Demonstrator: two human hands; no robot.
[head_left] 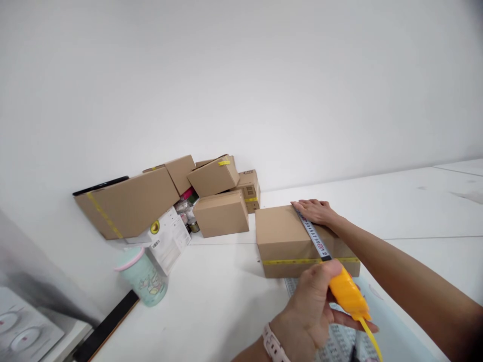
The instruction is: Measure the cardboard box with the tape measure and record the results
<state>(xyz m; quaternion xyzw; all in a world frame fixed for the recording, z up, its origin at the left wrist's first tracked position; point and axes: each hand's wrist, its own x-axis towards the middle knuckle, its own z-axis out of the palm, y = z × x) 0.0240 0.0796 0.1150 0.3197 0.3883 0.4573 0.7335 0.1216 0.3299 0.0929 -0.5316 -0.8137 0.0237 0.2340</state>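
Observation:
My left hand [307,306], with a pink watch band on its wrist, is closed around the yellow-orange case of a tape measure [347,294]. Out of the case runs the metal blade [314,235], lying slantwise over the top of a closed cardboard box [279,223]. Along the box's front goes a strip of yellow tape [290,262]. At the far edge of the lid, my right hand [317,211] rests with its fingers laid flat, touching the blade's far end; the tip itself is hidden. A yellow strap [370,337] hangs from the case.
Several cardboard boxes [222,213] are piled against the wall to the left. In front of them stand a white printed carton [169,241] and a mint-green tumbler [145,276]. A printed sheet [339,339] lies under my left hand on the white table [211,306].

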